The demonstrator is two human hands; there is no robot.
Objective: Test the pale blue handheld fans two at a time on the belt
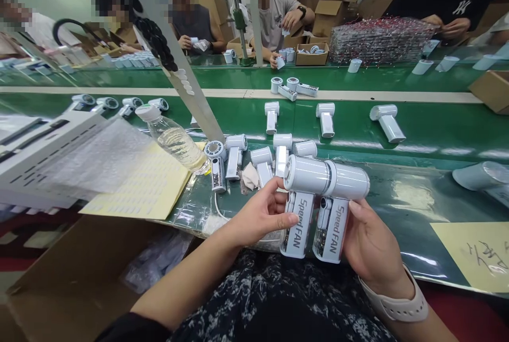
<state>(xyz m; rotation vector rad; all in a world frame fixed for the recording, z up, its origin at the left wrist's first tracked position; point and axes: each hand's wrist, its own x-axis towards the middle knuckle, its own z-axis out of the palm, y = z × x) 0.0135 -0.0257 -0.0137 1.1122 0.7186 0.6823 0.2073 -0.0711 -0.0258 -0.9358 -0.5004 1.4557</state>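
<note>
Two white handheld fans are held up side by side in front of me, their round heads touching end to end. My left hand (274, 212) grips the left handheld fan (299, 225), thumb across its handle. Around the right handheld fan (332, 230) my right hand (371, 236) is closed, with a pale watch band below it. Both handles read "Speed FAN", and dark inner parts show along an open side. Just behind them, several more fans (235, 156) stand or lie on the bench, close to a crumpled pale cloth (249, 176).
A green conveyor belt (222, 111) carries spaced fans. To the left are a water bottle (173, 138), yellow sticker sheets (159, 183), a slanted metal post (191, 85) and an open cardboard box (51, 273). A yellow paper (477, 254) lies right. Several people work across the belt.
</note>
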